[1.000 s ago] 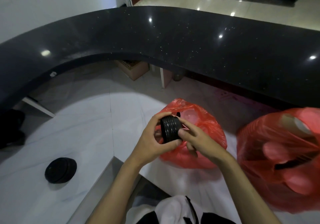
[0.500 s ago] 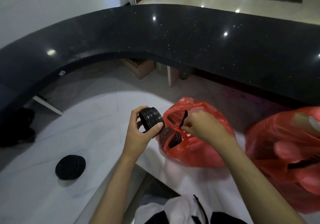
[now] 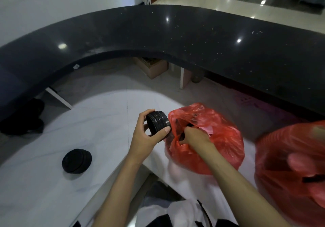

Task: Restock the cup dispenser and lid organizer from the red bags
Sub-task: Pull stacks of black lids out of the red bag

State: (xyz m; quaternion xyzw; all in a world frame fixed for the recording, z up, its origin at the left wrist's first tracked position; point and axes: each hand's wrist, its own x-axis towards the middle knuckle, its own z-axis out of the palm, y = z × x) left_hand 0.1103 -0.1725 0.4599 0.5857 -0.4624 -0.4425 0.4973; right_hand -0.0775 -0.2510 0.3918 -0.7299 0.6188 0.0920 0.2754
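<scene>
— Just left of the red bag point(image 3: 219, 149), what was the left hand point(image 3: 143, 139) doing?

— It was raised over the white counter point(image 3: 44, 182), forearm running up from the lower middle of the frame. Its fingers curled over the top of a stack of black lids point(image 3: 158, 122) and the thumb pressed up from beneath, so the stack sat clamped between them.

— Which way did that stack lie?

— On its side. Its long axis ran roughly from the palm toward the bag, tilted a little upward, with the flat round end facing left toward the palm and the ribbed lid edges showing along the upper side. The right end of the stack sat just beside the bag's open mouth.

— And the right hand point(image 3: 195, 137)?

— It reached in from the lower right, wrist bent, with its fingers pushed into the bag's opening. They looked curled around something dark inside, but the plastic hid them, so I couldn't tell whether they were gripping a lid or the bag itself.

— Anything else near the hands?

— A second pile of black lids point(image 3: 76, 161) lay flat on the counter, well to the lower left of the left hand. Another red bag point(image 3: 290, 170), blurred, sat to the right of the right forearm. Beyond both hands curved a dark speckled countertop point(image 3: 175, 37).
</scene>
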